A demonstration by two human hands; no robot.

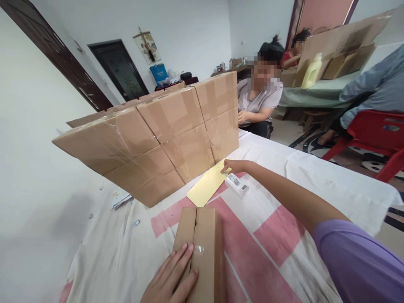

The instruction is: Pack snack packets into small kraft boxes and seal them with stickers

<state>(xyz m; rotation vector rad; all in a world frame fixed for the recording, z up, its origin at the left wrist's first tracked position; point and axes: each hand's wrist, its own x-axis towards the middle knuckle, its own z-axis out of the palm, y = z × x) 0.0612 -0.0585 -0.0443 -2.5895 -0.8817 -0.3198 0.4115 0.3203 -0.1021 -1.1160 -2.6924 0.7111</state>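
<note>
A closed cardboard box (pixel 206 235) lies in front of me, with a centre seam and a small piece of clear tape across it. My left hand (pixel 173 273) rests flat on its top, fingers stretched over the seam. Farther off, my right hand (pixel 232 165) reaches to the far end of a yellow sheet (pixel 205 185). Its fingers are bent and pinched together there; whatever is between them is too small to make out. Just beside that hand sits a small white device (pixel 237 185) with a picture on its face.
Stacked taped cardboard boxes (pixel 176 139) form a wall behind the sheet. Papers (pixel 121 198) lie at left on the cloth-covered table (pixel 110 252). A person (pixel 260 92) sits beyond the stack. At right are a red chair (pixel 372 134) and a yellow bottle (pixel 312 72).
</note>
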